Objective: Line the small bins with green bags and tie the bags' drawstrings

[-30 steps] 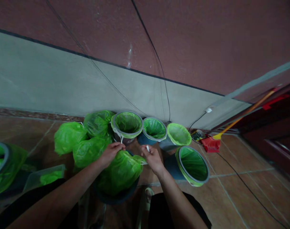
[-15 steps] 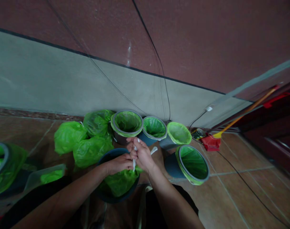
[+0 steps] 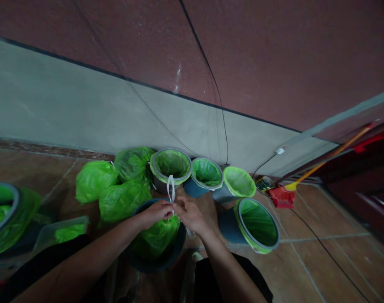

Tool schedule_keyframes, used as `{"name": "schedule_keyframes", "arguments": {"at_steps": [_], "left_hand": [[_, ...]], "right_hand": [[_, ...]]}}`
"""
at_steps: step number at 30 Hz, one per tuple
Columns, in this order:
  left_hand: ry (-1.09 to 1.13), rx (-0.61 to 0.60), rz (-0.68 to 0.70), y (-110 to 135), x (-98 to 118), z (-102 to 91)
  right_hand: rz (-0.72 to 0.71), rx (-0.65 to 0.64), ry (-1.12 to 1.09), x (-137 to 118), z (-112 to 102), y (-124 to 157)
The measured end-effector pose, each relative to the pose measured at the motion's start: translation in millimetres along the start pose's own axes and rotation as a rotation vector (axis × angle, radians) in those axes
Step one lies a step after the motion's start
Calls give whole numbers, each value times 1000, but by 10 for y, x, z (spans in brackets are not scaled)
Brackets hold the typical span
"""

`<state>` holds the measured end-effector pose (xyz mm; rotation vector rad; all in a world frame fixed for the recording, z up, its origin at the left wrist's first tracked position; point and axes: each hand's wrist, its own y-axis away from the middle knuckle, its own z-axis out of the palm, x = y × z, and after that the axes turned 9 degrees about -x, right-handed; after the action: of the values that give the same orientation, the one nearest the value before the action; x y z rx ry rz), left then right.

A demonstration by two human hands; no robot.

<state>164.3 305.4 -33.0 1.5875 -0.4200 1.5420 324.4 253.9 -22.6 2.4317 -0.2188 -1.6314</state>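
Observation:
A green garbage bag (image 3: 158, 237) sits inside a dark blue bin (image 3: 176, 248) in front of me, its neck gathered upward. My left hand (image 3: 160, 210) is closed at the gathered neck, gripping the white drawstring (image 3: 170, 185). Right beside it, my right hand (image 3: 187, 212) pinches the same drawstring, its fingers meeting the left ones. A loop of the string stands up above both hands. The exact knot between the fingertips is hidden.
Three filled green bags (image 3: 125, 200) lie left of the bin. Several lined bins (image 3: 259, 225) stand along the wall and to the right. Far left are another lined bin (image 3: 15, 210) and a clear tub (image 3: 84, 225). A red dustpan (image 3: 282, 197) and black cable (image 3: 321, 235) lie right.
Both hands have come down and closer together at the bag's neck. The drawstring now stands up as a loop above them. The view has shifted slightly.

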Motion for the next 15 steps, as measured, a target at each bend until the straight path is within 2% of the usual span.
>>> {"name": "schedule_keyframes", "arguments": {"at_steps": [4, 9, 12, 15], "left_hand": [[-5, 128, -28, 14, 58, -34], [58, 184, -36, -26, 15, -77], [42, 143, -27, -62, -63, -143], [-227, 24, 29, -75, -106, -208]], "right_hand": [[-67, -88, 122, 65, 7, 42], [-91, -133, 162, -30, -50, 70], [-97, -247, 175, -36, -83, 108], [-45, -331, 222, -6, -123, 119]]}}
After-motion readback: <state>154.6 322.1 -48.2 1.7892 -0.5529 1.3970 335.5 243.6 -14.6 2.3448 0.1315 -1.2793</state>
